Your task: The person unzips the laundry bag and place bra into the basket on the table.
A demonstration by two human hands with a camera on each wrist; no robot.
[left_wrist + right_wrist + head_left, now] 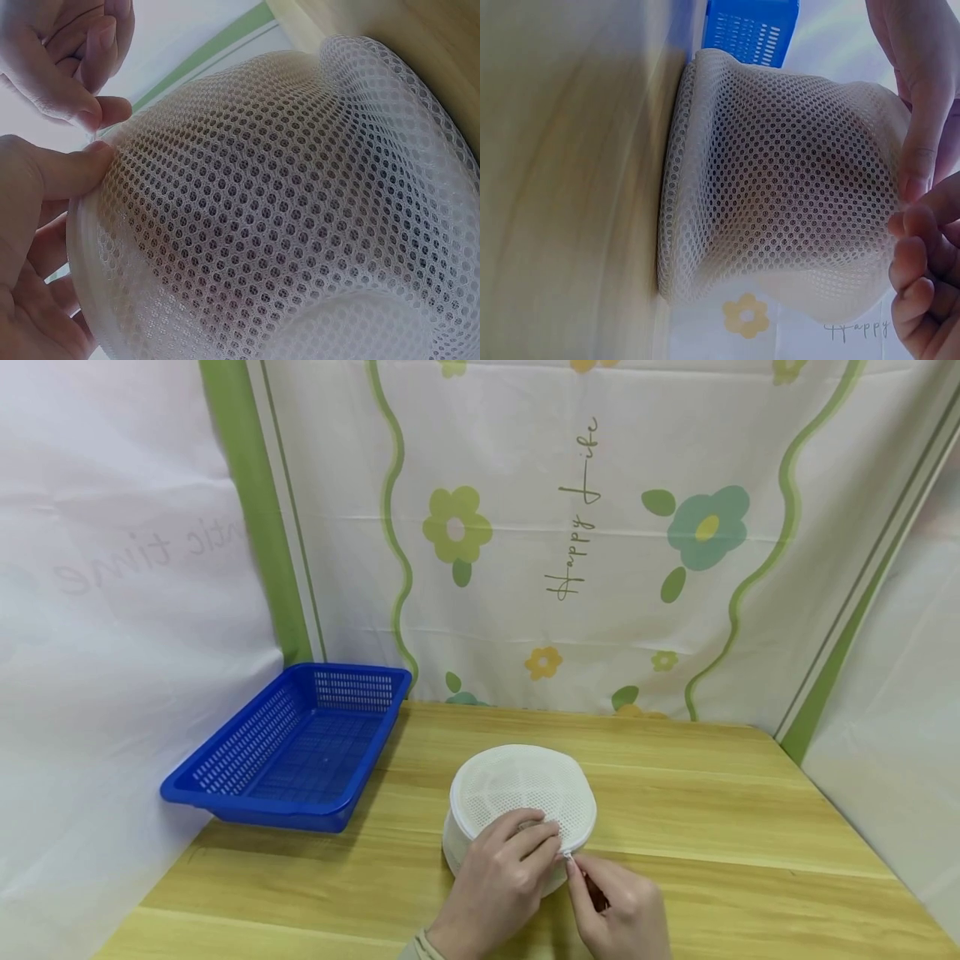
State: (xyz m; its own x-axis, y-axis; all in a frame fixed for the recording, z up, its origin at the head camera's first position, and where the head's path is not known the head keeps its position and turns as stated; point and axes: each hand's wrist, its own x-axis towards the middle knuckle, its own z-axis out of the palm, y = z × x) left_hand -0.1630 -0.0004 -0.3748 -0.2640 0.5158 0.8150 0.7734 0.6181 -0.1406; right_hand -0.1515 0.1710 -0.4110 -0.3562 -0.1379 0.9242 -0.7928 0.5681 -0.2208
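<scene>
A round white mesh laundry bag point(517, 774) stands upright on the wooden table, its flat top facing up. My left hand point(501, 878) grips the near rim, with fingers across the top and the thumb point(79, 169) against the mesh side. Just to its right, my right hand point(626, 906) pinches a small white zipper pull point(567, 855) at the rim between thumb and forefinger. In the right wrist view both hands meet at the bag's upper edge, and the mesh side point(795, 165) looks slightly creased. Most of the near side is hidden behind my left hand in the head view.
A blue plastic basket point(345, 814) with slotted walls sits at the table's left, near the cloth side. White cloth point(510, 610) printed with flowers hangs behind the wooden table point(720, 827) and along both sides.
</scene>
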